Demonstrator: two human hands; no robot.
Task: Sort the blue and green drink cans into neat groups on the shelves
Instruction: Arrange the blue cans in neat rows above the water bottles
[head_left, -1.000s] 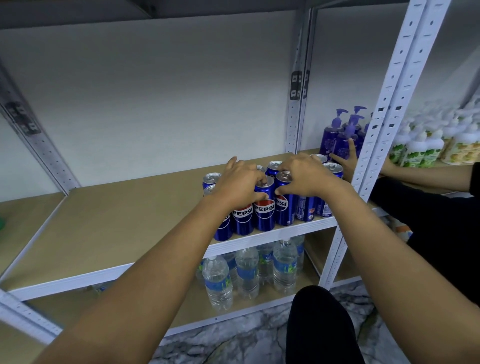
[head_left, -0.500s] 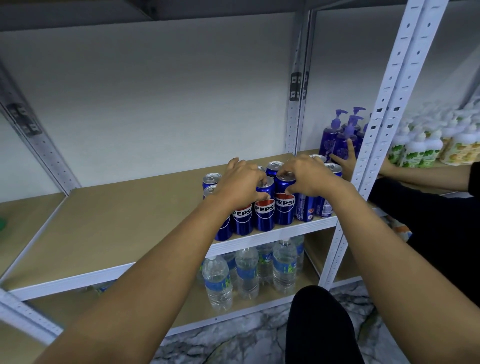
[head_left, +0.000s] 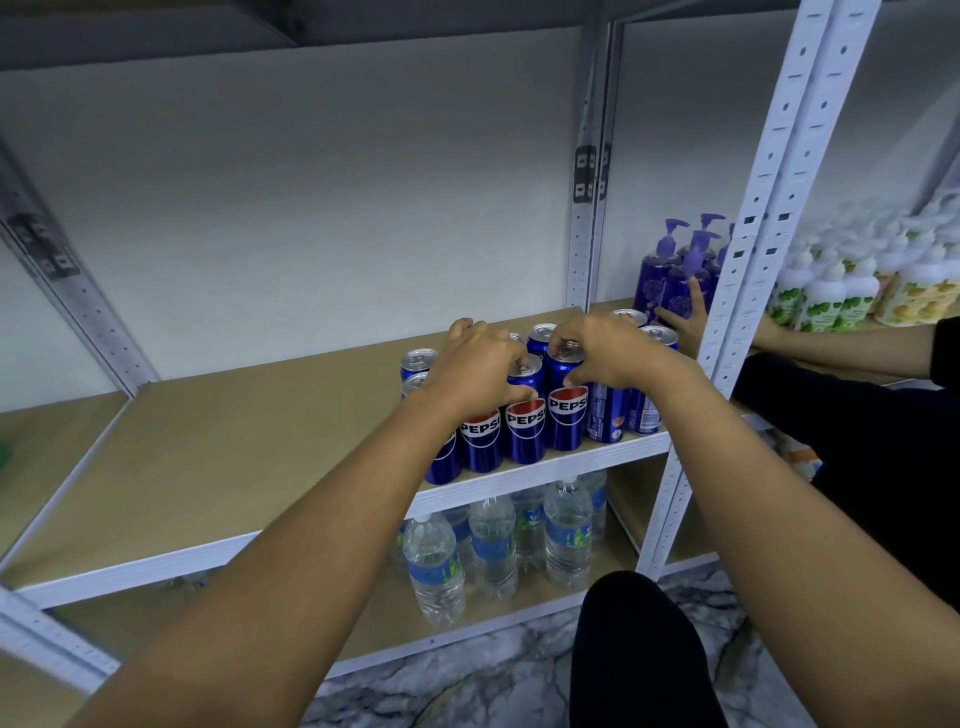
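Little has shifted since the earlier frames: both hands stay on the blue cans (head_left: 524, 421), and the front can under the right hand's grip now shows its logo squarely forward. These cans stand upright in a tight block at the front right of the middle shelf (head_left: 218, 457), front row right at the shelf's edge. No green cans are in view.

Judging the risk: the front row sits so near the edge that a push forward, or a twist that nudges a neighbour, could tip a can off toward the water bottles (head_left: 488, 540) below the shelf. The packed tops also leave little room, so a finger catching a rim could topple several.

The left hand (head_left: 475, 371) lies over the tops of the cans on the block's left side, fingers curled down round them; which can it actually clasps I cannot tell. The right hand (head_left: 605, 353) pinches one front can by its rim, thumb on its face.

Right of the cans, beyond the upright post (head_left: 769, 208), another person's hand (head_left: 685, 322) touches purple pump bottles (head_left: 670, 275).
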